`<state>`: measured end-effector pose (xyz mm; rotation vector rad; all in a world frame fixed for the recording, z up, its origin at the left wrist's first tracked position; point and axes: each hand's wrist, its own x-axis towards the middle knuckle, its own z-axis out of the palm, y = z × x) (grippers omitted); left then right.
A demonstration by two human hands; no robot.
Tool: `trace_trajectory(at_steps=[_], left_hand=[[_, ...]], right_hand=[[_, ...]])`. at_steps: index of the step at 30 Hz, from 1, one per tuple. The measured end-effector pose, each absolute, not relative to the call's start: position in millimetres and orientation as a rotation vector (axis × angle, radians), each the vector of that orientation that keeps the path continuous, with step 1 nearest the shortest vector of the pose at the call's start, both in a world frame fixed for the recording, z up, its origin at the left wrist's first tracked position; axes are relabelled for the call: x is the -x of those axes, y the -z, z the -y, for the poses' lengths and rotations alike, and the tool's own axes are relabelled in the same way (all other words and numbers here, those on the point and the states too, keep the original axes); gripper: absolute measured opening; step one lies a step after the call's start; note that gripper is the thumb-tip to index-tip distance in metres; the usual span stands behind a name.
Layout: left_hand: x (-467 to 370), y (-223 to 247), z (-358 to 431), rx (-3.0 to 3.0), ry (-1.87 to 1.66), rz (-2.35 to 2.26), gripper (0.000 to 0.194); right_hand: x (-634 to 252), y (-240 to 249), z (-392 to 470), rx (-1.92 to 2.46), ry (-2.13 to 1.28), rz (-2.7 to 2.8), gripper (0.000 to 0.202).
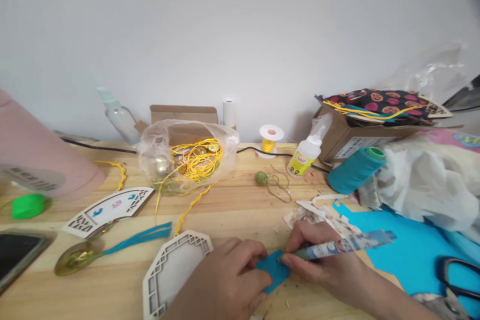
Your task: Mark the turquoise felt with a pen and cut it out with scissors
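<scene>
This looks like a craft workspace: around the blue piece (pixel 276 271) at the wooden counter (pixel 232 215), a thread reel (pixel 268 145) stands at twelve o'clock, scissors (pixel 449 305) at three.

one head-worn view, facing forward and down.

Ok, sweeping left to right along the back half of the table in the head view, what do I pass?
Pink container → spray bottle → clear bag with yellow cord → spool of yellow thread → yellow-labelled squeeze bottle → teal thread cone → crumpled white plastic.
</scene>
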<state>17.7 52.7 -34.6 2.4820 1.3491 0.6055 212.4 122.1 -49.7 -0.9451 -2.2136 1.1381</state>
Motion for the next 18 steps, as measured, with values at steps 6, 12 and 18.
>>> trace_trajectory(at_steps=[6,12,18], left_hand=[[-17,36,-53,-2.484,-0.597,-1.36,0.014],[-16,45,-50,-2.472,-0.593,-1.37,0.016],[-18,59,-49,-2.408,-0.68,-1.432,0.018]], right_hand=[[-214,43,-126,0.984,-1.387,2.017,0.023],[-218,44,-134,0.929,-1.764,1.388,0.031],[-211,31,-132,0.928,-1.687,1.522,0.021]])
